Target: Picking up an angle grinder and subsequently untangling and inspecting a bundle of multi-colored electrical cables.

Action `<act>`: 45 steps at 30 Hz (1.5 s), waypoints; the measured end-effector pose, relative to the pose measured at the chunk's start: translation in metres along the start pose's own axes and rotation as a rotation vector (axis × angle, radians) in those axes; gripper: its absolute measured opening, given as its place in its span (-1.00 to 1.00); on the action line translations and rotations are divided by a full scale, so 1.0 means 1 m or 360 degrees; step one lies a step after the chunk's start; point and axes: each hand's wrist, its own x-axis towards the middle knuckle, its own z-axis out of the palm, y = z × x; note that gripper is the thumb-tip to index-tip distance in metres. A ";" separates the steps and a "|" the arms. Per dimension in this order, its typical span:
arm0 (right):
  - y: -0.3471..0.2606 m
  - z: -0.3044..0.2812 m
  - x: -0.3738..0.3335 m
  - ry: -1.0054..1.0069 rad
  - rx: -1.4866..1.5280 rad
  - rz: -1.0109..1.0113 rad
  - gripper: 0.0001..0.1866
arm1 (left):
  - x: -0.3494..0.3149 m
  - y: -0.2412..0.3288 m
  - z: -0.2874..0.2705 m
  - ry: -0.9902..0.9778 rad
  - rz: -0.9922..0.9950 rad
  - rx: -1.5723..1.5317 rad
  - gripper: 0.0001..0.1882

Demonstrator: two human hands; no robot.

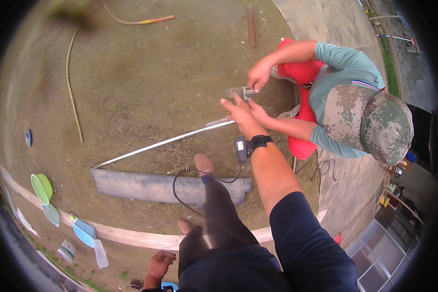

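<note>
Right grip [239, 113]: fingers spread beside the metal fitting [248, 93] at the co-worker's hand [259, 76]; whether we grasp anything, we cannot tell.
Left grip [161, 264]: released, our fingers loosely bent.
Silver bar [168, 142]: slants from the grey strip [148, 186] toward us.
Pinch risk: a slipping fitting could nip us.

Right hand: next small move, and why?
Perhaps ease the right hand back slightly: it looks open, spread close to the grey metal-looking piece that a co-worker's hand seems to be gripping, so space there looks tight.
</note>
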 end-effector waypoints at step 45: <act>0.113 0.192 -0.568 -0.0140 -0.0890 -0.0039 -0.39 | -0.087 0.070 -0.300 -0.0119 0.0911 0.0947 -0.85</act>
